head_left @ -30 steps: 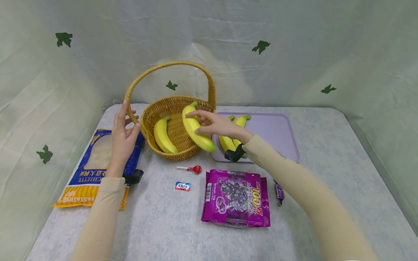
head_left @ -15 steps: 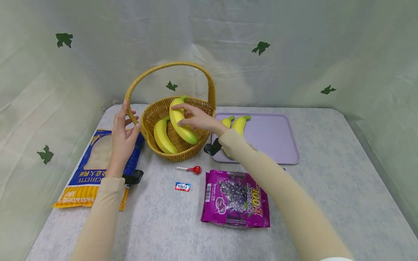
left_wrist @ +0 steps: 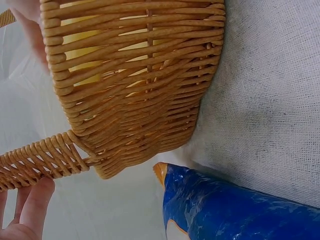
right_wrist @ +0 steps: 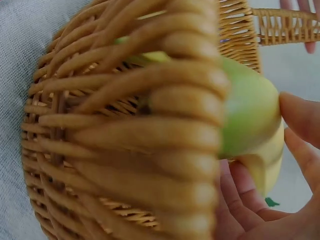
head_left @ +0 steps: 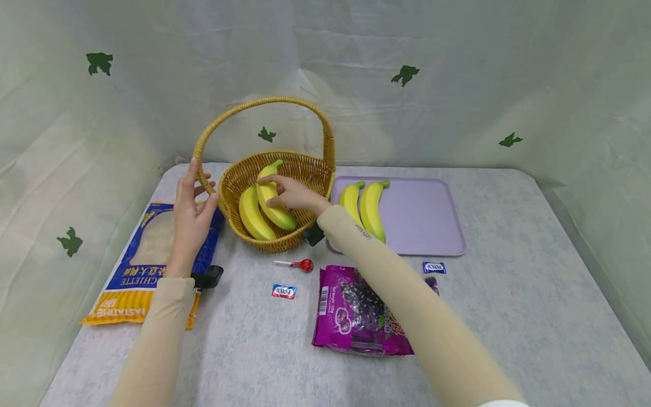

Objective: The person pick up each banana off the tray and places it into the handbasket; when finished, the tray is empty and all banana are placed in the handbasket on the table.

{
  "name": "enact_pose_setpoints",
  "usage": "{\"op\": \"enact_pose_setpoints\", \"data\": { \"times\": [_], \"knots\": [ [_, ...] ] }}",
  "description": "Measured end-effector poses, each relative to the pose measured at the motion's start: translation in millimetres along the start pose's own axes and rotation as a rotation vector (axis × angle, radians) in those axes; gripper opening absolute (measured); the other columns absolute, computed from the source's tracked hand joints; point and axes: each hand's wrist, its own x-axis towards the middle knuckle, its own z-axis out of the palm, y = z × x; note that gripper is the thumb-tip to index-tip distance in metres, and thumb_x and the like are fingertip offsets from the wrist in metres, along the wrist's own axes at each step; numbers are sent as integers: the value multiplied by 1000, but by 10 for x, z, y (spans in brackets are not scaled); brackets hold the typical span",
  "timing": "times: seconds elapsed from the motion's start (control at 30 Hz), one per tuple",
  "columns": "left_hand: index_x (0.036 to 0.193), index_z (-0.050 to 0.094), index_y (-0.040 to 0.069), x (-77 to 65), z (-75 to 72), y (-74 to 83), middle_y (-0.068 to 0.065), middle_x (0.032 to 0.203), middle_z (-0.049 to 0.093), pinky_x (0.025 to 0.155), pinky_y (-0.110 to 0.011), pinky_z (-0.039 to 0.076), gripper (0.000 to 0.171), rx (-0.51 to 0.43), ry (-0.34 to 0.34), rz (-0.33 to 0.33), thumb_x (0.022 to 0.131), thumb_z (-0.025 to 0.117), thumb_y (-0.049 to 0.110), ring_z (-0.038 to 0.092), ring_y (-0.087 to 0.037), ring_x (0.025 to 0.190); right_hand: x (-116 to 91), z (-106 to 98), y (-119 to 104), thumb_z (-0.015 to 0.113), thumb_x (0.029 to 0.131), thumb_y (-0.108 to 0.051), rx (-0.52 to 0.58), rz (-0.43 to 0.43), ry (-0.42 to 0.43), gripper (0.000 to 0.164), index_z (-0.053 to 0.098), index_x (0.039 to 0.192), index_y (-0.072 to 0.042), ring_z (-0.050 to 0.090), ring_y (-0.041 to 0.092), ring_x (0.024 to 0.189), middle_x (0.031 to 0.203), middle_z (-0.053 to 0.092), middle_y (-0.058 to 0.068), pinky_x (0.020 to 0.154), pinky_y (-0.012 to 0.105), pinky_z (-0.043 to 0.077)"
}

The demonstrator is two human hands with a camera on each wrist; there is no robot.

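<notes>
A wicker basket [head_left: 310,169] with a tall arched handle stands at the back, left of centre. My left hand [head_left: 192,212] holds the foot of that handle at its left side; the left wrist view shows fingers [left_wrist: 39,202] against the woven handle. Inside the basket my right hand [head_left: 295,195] grips a banana [head_left: 272,200] between thumb and fingers. Another banana [head_left: 252,215] lies in the basket just left of it. In the right wrist view the basket wall [right_wrist: 150,130] hides part of the held banana [right_wrist: 252,107].
Two bananas [head_left: 373,209] lie on a lilac tray [head_left: 422,215] right of the basket. A blue and yellow pasta bag [head_left: 147,271] lies at left. In front are a red lollipop [head_left: 305,265], small wrapped candies [head_left: 283,291], and a purple candy bag [head_left: 335,316].
My right hand has carried the banana left and lowered it into the basket beside the other one. The left hand has stayed at the handle.
</notes>
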Motion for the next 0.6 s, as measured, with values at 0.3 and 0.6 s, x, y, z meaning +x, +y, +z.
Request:
{"op": "enact_pose_setpoints", "data": {
  "times": [0.3,0.6],
  "knots": [
    [152,19,24,1,1,-28,-14,133,41,85,-22,48,70,8,-1,-20,96,51,-2,49,-36,117,63,78,48,60,91,-6,-85,47,-59,55,45,143,-13,45,14,81,132,51,9,69,25,41],
    [152,19,23,-2,6,-14,-15,133,41,84,-19,47,69,-5,6,-1,96,51,-1,49,-37,116,99,135,18,61,87,-1,-184,135,-69,57,48,141,-14,45,15,88,143,43,7,68,22,39]
  ]
}}
